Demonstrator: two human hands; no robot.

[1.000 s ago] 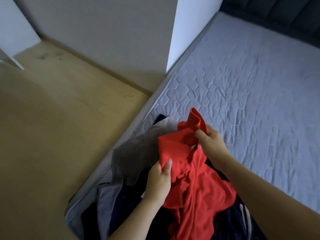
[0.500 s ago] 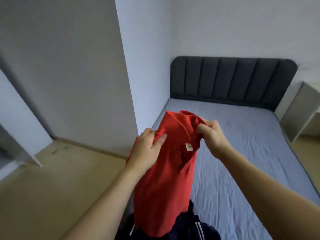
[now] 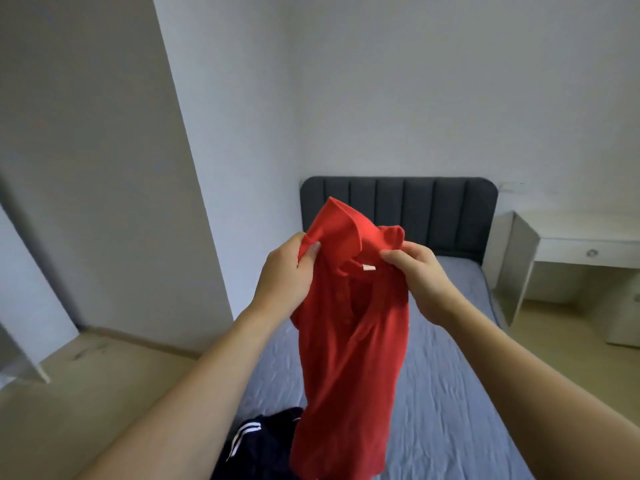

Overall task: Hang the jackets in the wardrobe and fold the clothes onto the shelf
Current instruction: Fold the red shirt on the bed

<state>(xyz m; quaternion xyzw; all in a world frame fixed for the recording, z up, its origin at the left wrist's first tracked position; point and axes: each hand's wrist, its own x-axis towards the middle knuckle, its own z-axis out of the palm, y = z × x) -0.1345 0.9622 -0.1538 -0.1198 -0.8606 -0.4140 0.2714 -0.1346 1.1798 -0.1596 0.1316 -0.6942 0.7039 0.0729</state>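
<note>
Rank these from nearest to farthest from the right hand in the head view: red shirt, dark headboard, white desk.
1. red shirt: gripped at the collar by the right hand.
2. dark headboard: just behind, beyond the hands.
3. white desk: far right, beside the bed.

Both bare forearms stretched forward and up, side by side, well above the bed. Left hand curled, thumb and fingers pinching the red shirt at one side of its collar. Right hand level with the left, gripping the opposite side of the collar, knuckles outward.
</note>
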